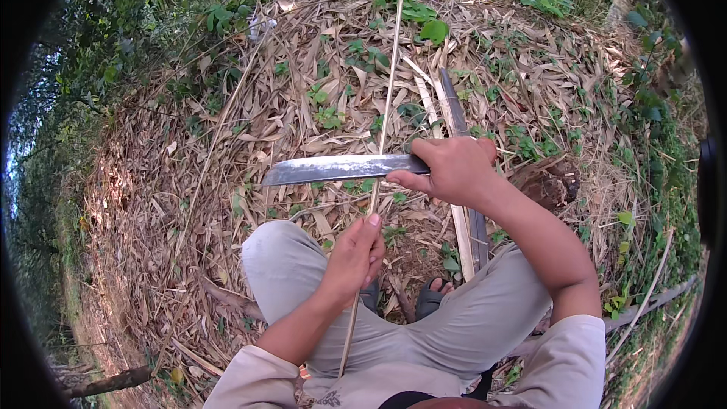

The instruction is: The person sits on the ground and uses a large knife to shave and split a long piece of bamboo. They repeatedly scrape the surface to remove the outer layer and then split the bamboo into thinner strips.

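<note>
Jutting leftward from clenched right hand (457, 171): machete (333, 169); strip (389, 91) runs through clasped left hand (353, 259).

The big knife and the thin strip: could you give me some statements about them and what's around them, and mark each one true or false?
1. The right hand holds the knife. True.
2. The left hand is empty. False: it is closed around the thin strip.
3. In this view, the knife crosses the thin strip ahead of the left hand. True.
4. The ground is bare concrete. False: it is strewn with dry leaves, with green plants among them.
5. The trousers are bright red. False: they are pale grey.
6. Dark sandals show between the legs. True.
</note>
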### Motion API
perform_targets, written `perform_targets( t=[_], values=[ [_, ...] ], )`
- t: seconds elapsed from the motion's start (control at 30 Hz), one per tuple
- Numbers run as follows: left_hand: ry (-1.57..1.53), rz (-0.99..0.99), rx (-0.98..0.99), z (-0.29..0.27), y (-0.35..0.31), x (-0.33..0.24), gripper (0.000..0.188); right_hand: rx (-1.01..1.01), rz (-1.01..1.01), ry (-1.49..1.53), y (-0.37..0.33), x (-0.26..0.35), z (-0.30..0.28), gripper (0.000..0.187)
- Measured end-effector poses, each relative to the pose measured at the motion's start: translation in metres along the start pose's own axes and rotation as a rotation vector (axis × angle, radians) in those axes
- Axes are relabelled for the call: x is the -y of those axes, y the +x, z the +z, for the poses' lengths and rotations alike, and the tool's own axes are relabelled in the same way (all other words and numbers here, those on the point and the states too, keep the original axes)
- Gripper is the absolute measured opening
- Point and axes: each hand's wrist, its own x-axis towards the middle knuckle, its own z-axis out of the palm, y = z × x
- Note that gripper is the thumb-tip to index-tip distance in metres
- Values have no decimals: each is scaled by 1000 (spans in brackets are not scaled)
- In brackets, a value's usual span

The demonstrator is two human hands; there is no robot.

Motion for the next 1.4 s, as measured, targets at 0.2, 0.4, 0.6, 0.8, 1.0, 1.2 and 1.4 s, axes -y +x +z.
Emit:
perform_targets(
  t=[0.2,0.4,0.6,0.8,1.0,1.2,1.4],
  values=[
    [36,8,-61,-8,9,-4,38,2,-178,71,-13,24,19,63],
    [77,30,-52,-11,8,-1,34,-30,-225,79,-10,29,20,64],
    [30,19,-77,-10,3,2,31,-169,-311,3,-8,17,27,66],
    [19,43,-35,-9,6,2,30,-238,-318,-83,0,6,28,65],
    [33,-100,79,0,-3,2,29,-72,520,-122,40,-35,-39,67],
    [0,10,-31,-7,9,-2,27,-94,-132,-64,-2,-6,19,63],
    [150,111,-75,-8,9,7,33,-162,-327,9,-5,7,25,65]
  ],
)
